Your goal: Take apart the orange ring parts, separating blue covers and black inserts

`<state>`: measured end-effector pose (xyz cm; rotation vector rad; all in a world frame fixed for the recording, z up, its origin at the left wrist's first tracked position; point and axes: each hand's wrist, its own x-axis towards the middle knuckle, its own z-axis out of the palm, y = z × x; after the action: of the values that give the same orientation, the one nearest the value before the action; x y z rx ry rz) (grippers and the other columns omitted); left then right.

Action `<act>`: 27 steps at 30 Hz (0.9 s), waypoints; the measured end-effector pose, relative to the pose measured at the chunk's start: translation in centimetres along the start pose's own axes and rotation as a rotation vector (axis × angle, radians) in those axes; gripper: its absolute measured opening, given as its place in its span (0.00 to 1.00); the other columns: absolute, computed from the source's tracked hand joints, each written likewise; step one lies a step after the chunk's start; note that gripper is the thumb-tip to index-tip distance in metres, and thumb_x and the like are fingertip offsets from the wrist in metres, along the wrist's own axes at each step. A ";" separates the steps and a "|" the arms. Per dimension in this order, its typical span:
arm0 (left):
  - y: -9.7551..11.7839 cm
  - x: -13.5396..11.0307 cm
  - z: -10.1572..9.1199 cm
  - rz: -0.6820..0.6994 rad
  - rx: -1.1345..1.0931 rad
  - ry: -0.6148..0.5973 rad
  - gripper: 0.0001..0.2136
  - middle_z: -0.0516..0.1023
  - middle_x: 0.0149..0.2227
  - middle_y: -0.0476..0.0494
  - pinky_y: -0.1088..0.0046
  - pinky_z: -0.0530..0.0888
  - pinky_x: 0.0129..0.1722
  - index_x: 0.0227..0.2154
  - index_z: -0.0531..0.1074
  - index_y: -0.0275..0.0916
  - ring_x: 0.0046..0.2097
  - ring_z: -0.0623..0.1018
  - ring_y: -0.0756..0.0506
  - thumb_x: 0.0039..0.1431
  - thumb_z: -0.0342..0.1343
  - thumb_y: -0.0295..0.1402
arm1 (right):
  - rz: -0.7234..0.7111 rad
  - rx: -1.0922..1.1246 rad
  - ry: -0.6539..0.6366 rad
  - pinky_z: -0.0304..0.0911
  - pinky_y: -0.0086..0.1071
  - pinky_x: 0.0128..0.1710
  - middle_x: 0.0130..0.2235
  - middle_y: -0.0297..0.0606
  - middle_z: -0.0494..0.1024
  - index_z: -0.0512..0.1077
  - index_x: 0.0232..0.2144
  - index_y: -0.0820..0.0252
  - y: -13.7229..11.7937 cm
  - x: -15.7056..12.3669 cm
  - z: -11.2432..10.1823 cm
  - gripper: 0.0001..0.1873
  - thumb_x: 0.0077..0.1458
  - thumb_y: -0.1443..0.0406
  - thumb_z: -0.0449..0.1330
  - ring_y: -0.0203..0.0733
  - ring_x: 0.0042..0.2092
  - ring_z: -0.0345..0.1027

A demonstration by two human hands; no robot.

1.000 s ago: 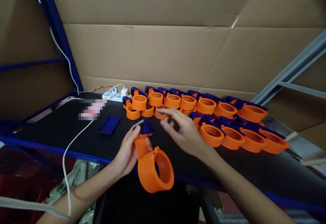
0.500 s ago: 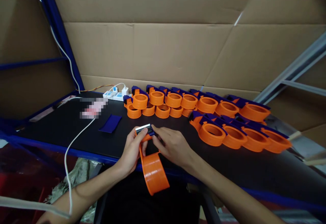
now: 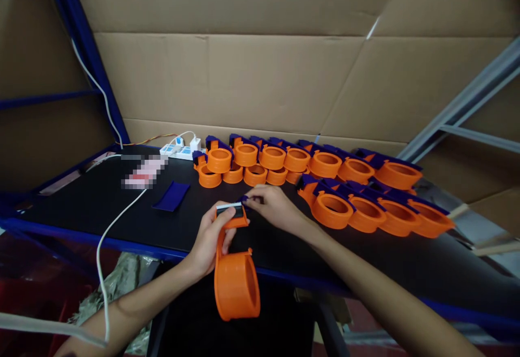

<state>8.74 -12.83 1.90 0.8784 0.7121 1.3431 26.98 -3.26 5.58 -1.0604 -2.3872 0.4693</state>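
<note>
In my left hand (image 3: 209, 240) is an orange tape dispenser (image 3: 235, 286), its round ring hanging below the fingers. My left thumb presses on the dark strip beneath the toothed metal blade (image 3: 228, 206) at its head. My right hand (image 3: 272, 204) is closed in a pinch just right of the blade, with a small dark blue piece (image 3: 244, 199) between thumb and fingers. Whether that piece touches the dispenser I cannot tell. A flat, slightly curved dark blue plastic plate (image 3: 171, 196) lies on the black table to the left of my hands.
Several orange and blue tape dispensers (image 3: 331, 211) stand in stacked rows at the back and right of the black table (image 3: 122, 221). A white power strip (image 3: 179, 151) lies at the back left. A white cable (image 3: 101, 259) crosses the left front edge. Cardboard walls (image 3: 264, 86) stand behind.
My right hand has drawn back from the dispenser's head, and the small blue piece is now off the blade's right end. The orange ring has swung slightly left and down in my left hand.
</note>
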 end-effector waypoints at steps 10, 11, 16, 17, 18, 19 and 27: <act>0.3 0.3 -0.7 -0.079 0.026 -0.017 0.15 0.79 0.24 0.47 0.80 0.51 0.13 0.36 0.66 0.37 0.12 0.56 0.59 0.55 0.61 0.43 | 0.129 0.195 -0.081 0.61 0.26 0.30 0.33 0.37 0.80 0.79 0.41 0.62 0.5 2.1 3.2 0.14 0.52 0.65 0.62 0.33 0.29 0.69; 0.3 0.3 -0.6 -0.084 0.025 -0.008 0.16 0.77 0.23 0.48 0.80 0.51 0.13 0.35 0.66 0.37 0.12 0.56 0.59 0.55 0.61 0.44 | 0.135 0.183 -0.063 0.62 0.27 0.31 0.35 0.38 0.81 0.79 0.42 0.62 0.5 1.9 2.8 0.14 0.52 0.64 0.62 0.34 0.31 0.70; -0.1 0.6 -0.7 -0.077 0.080 0.004 0.15 0.74 0.19 0.52 0.80 0.51 0.13 0.34 0.66 0.39 0.12 0.56 0.57 0.55 0.61 0.44 | 0.057 0.246 0.000 0.64 0.29 0.36 0.43 0.42 0.80 0.77 0.47 0.60 -1.6 0.8 0.1 0.18 0.62 0.58 0.55 0.39 0.40 0.71; -0.2 0.7 -0.8 -0.072 0.108 -0.001 0.14 0.72 0.18 0.53 0.80 0.51 0.13 0.34 0.66 0.39 0.12 0.56 0.57 0.56 0.61 0.44 | 0.016 0.270 -0.032 0.63 0.29 0.36 0.42 0.41 0.80 0.77 0.47 0.60 -2.2 0.5 -0.5 0.18 0.63 0.57 0.54 0.38 0.40 0.71; -0.4 0.7 -0.8 -0.065 0.138 -0.008 0.14 0.70 0.16 0.55 0.80 0.52 0.13 0.34 0.67 0.39 0.12 0.56 0.57 0.56 0.61 0.43 | -0.024 0.285 -0.078 0.62 0.29 0.35 0.40 0.40 0.79 0.78 0.46 0.59 -2.8 0.2 -0.9 0.18 0.63 0.56 0.55 0.37 0.38 0.70; -0.5 0.7 -0.9 -0.056 0.168 -0.018 0.13 0.67 0.15 0.57 0.80 0.52 0.13 0.33 0.67 0.39 0.12 0.56 0.57 0.56 0.61 0.43 | -0.052 0.285 -0.128 0.61 0.28 0.33 0.38 0.38 0.79 0.78 0.45 0.58 -3.4 -0.1 -1.4 0.17 0.62 0.56 0.56 0.36 0.36 0.68; -0.5 0.5 -0.8 -0.035 0.225 -0.007 0.14 0.64 0.12 0.58 0.80 0.52 0.14 0.35 0.70 0.38 0.12 0.57 0.56 0.55 0.61 0.43 | 0.038 0.265 -0.178 0.55 0.27 0.27 0.26 0.32 0.73 0.79 0.35 0.61 -2.2 -0.9 -4.1 0.16 0.57 0.54 0.61 0.33 0.28 0.61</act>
<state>8.40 -12.21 1.10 1.0440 0.8808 1.2443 28.49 -4.93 9.79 -0.9792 -2.3732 0.9001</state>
